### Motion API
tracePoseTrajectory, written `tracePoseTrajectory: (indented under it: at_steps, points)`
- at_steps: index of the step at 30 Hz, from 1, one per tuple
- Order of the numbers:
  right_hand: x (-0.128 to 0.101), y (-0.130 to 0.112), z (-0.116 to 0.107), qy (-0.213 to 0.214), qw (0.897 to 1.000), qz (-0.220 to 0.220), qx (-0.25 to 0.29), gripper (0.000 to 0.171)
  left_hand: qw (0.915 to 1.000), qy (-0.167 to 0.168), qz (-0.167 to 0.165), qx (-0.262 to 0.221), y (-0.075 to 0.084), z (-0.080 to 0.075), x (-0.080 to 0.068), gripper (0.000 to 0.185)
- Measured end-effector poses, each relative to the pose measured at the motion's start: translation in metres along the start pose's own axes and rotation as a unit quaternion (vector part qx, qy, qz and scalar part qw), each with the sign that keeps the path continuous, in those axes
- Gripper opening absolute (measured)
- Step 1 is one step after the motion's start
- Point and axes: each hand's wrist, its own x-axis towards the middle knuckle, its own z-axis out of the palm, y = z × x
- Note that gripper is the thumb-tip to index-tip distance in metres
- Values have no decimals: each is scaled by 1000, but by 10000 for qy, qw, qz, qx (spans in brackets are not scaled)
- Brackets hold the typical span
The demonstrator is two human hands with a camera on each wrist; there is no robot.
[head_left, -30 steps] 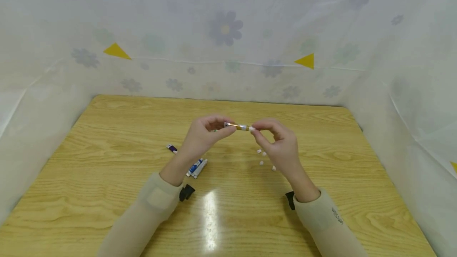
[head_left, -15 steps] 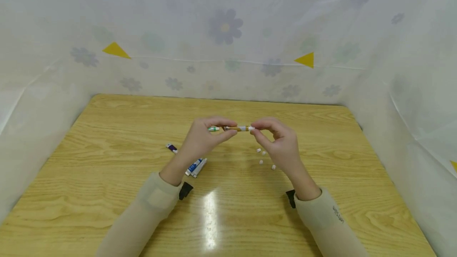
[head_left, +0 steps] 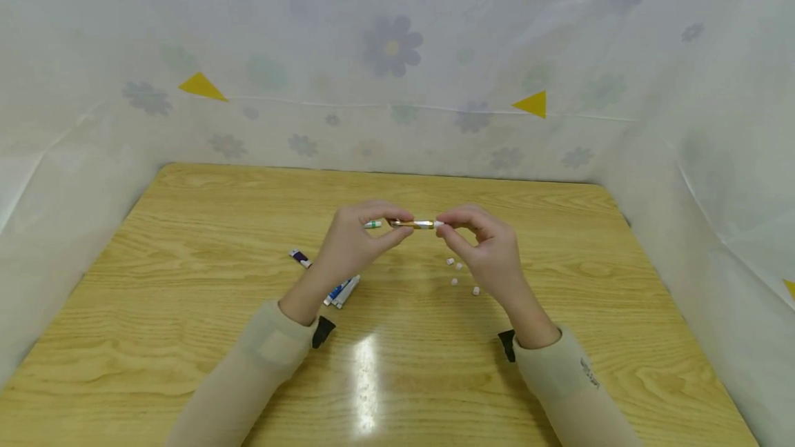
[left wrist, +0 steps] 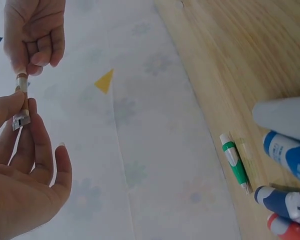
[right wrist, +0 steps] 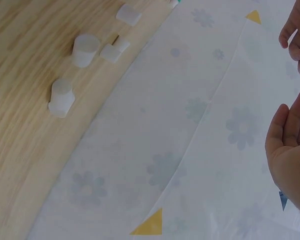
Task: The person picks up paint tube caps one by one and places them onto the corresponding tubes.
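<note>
A small brown tube (head_left: 415, 224) sits level in the air above the middle of the wooden table (head_left: 186, 281), pinched at both ends. The left hand (head_left: 357, 240) pinches its crimped metal end between thumb and fingertips; the right hand (head_left: 484, 243) pinches the white cap end (the other fingers curl loosely). A green-capped tube (left wrist: 235, 161) lies on the table behind the left hand. Near the left wrist lie blue tubes (head_left: 340, 290), a dark purple tube (head_left: 299, 258) further left. Small white caps (right wrist: 77, 55) lie scattered under the right hand.
</note>
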Motion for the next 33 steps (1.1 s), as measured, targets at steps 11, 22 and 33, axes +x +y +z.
tracePoseTrajectory:
  at_steps: [11, 22, 33]
  points:
    - [1, 1, -2, -184, 9997, -88, -112, 25, 9999, -6, -74, -115, 2, -4, -1, 15]
    - [4, 3, -6, 73, 9964, -781, -325, 33, 9975, -190, -581, -353, 1, -13, 0, 16]
    - [5, 4, -4, 23, 9867, -1241, -1045, 27, 9964, -364, -565, -523, 2, -16, 0, 15]
